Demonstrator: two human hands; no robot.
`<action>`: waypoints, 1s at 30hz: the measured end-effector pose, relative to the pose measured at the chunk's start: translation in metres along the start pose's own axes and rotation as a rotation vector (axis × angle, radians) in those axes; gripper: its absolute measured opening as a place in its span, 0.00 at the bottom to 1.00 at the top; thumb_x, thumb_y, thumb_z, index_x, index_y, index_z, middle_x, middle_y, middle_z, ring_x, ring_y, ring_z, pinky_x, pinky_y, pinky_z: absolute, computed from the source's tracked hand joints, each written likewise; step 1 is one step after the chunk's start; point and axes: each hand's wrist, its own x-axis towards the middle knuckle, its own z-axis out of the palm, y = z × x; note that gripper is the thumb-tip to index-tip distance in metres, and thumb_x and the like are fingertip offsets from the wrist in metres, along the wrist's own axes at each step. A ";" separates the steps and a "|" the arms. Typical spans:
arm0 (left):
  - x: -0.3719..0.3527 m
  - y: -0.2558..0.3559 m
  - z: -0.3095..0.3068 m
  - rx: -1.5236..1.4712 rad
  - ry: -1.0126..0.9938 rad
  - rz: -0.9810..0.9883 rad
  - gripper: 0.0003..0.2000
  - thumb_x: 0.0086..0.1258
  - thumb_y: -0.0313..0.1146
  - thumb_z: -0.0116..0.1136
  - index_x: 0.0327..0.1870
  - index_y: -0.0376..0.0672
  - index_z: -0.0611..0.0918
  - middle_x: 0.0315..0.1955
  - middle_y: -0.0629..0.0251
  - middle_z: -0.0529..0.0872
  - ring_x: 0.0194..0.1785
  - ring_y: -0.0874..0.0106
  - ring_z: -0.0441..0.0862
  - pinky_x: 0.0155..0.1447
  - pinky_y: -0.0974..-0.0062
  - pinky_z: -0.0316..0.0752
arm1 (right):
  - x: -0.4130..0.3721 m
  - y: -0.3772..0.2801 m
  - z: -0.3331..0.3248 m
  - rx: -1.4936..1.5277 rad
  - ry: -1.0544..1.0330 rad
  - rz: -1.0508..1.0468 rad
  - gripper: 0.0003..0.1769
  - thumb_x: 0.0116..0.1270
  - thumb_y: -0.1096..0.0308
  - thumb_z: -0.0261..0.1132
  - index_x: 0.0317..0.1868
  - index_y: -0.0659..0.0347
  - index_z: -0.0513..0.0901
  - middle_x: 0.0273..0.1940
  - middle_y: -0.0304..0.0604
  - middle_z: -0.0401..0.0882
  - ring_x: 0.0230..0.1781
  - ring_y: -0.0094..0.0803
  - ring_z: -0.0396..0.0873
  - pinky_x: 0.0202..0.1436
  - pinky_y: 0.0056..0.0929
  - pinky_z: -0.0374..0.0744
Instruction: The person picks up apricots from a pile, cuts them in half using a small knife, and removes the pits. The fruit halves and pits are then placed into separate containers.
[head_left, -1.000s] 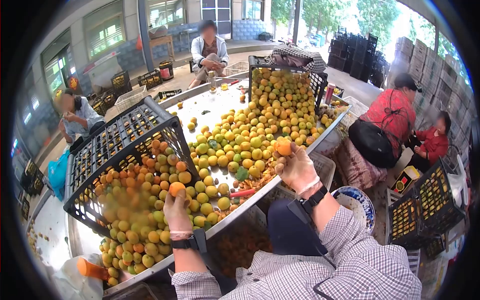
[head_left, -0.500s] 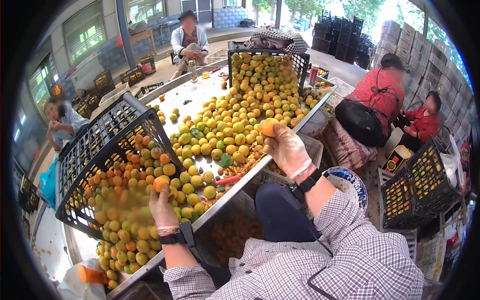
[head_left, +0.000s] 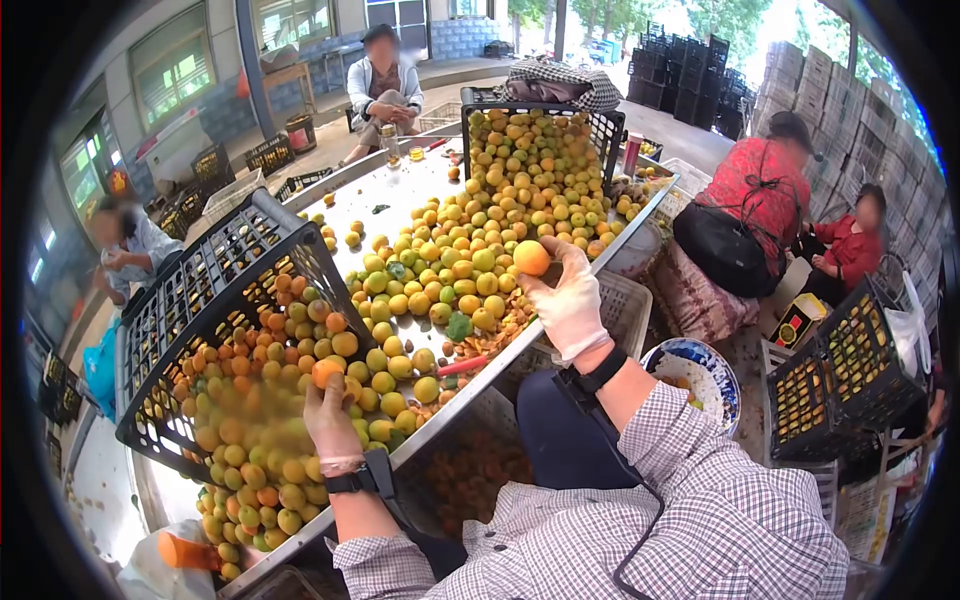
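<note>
My right hand (head_left: 566,305), in a pale glove, holds an orange fruit (head_left: 532,258) between thumb and fingers above the table's near edge. Lower left, my gloved left hand (head_left: 330,425) has its fingertips on another orange fruit (head_left: 327,373), in front of a tipped black crate (head_left: 215,310) full of orange and green fruit. Yellow-green fruit (head_left: 440,255) covers the middle of the metal table (head_left: 345,194). A red-handled tool (head_left: 463,366) lies by the near edge, beside cut orange pieces (head_left: 510,335) and a green leaf (head_left: 459,327).
A second black crate (head_left: 612,135) spills fruit at the table's back. People sit behind the table (head_left: 385,85), at the left (head_left: 135,245) and at the right (head_left: 755,190). A patterned basin (head_left: 728,385), a pale basket (head_left: 625,310) and filled crates (head_left: 830,375) stand at the right.
My right hand has opened its grasp somewhat and turned, with the orange fruit now lower and showing more. My left hand has barely moved. The whole view has shifted slightly.
</note>
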 end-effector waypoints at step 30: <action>-0.003 0.000 -0.006 -0.073 -0.005 -0.035 0.18 0.72 0.38 0.65 0.55 0.35 0.80 0.44 0.68 0.83 0.45 0.78 0.79 0.46 0.77 0.75 | -0.021 0.164 -0.195 0.430 0.581 0.789 0.23 0.69 0.47 0.66 0.52 0.56 0.81 0.40 0.37 0.77 0.35 0.29 0.75 0.36 0.31 0.80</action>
